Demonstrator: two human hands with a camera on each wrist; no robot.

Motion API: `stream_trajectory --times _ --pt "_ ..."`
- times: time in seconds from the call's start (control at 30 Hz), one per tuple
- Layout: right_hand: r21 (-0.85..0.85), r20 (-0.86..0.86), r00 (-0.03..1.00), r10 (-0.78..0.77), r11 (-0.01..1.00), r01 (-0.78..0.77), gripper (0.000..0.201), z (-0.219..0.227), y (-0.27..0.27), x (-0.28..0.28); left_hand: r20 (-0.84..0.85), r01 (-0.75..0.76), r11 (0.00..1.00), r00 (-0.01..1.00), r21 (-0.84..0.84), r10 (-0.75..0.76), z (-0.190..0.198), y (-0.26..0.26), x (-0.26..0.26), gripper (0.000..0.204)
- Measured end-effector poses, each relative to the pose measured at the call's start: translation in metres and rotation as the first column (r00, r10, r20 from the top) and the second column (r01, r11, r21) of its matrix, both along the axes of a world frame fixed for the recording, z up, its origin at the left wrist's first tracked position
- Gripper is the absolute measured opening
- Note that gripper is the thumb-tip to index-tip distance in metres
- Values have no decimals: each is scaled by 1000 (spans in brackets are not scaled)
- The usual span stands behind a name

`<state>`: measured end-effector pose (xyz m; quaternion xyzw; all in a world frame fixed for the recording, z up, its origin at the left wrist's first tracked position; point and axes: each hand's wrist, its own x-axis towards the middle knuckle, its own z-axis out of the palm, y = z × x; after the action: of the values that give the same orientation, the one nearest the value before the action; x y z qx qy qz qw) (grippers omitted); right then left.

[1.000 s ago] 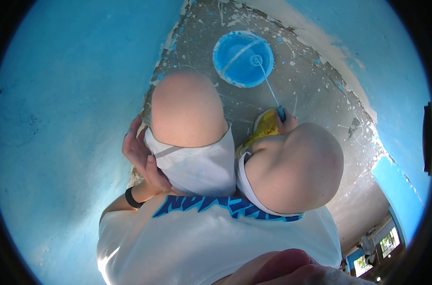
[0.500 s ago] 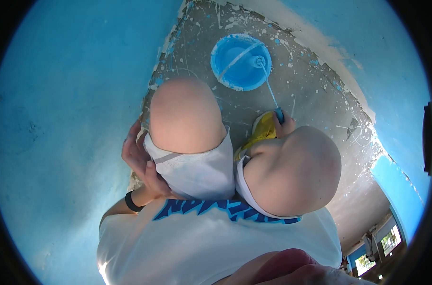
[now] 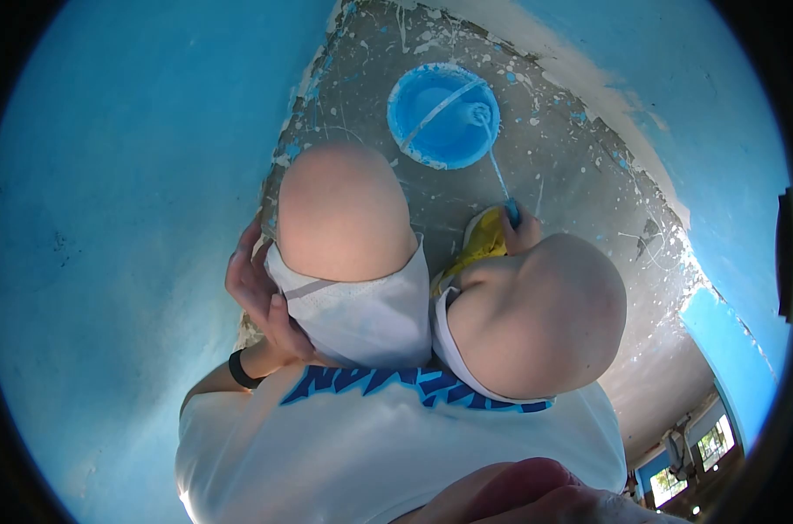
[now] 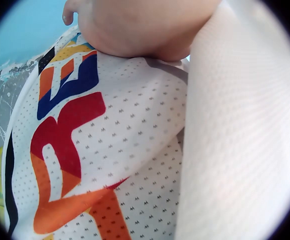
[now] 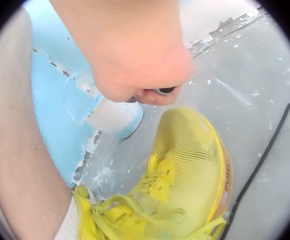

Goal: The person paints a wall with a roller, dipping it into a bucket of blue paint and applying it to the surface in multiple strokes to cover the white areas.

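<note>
My right hand [image 3: 524, 232] grips the blue handle [image 3: 512, 210] of a long thin paint roller, whose small round head [image 3: 477, 113] lies in a bucket [image 3: 400, 140] of blue paint on the floor. In the right wrist view the hand [image 5: 140, 65] is curled round the handle, with the dark handle end showing, above a yellow shoe [image 5: 190, 155]. My left hand [image 3: 270, 301] rests against the white shorts [image 3: 361, 319] at the left thigh, fingers spread loosely. In the left wrist view, the hand [image 4: 140, 25] lies on the patterned shorts [image 4: 130, 115].
Blue walls [image 3: 134, 201] rise on the left and right, meeting the grey, paint-spattered floor [image 3: 580, 166]. Both bare knees stand between the body and the bucket. A black cable [image 5: 265, 160] runs along the floor beside the shoe. Bright windows [image 3: 716, 442] show at lower right.
The roller head has shifted slightly within the bucket, and the right hand has moved slightly with the handle. The bucket and knees sit slightly lower in the head view. The left hand keeps its place on the shorts.
</note>
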<state>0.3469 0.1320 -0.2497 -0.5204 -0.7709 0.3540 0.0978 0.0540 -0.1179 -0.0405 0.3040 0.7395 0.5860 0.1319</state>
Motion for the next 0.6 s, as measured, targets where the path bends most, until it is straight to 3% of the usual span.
stream_trajectory --times 0.07,0.1,0.17,0.27,0.37,0.6 --pt "181 -54 997 51 983 -40 21 -13 -1 2 9 3 1000 1000 15 -3 -2 0 0 67" --pt "183 -55 997 48 982 -37 21 -16 0 6 13 7 999 1000 31 -7 -3 1 -1 67" --pt "31 -16 999 31 999 -30 23 -3 5 1 13 6 1000 1000 27 -7 -4 2 -2 66" --pt "111 6 996 84 990 -84 23 -5 8 1 22 -4 1000 1000 13 3 -3 1 0 66" --pt "89 33 999 13 996 -16 23 -3 5 -2 22 -13 1000 1000 11 13 -2 3 -1 66" --pt "87 25 999 35 995 -37 23 -5 5 -2 -21 -13 1000 1000 -18 12 -2 3 -4 66"
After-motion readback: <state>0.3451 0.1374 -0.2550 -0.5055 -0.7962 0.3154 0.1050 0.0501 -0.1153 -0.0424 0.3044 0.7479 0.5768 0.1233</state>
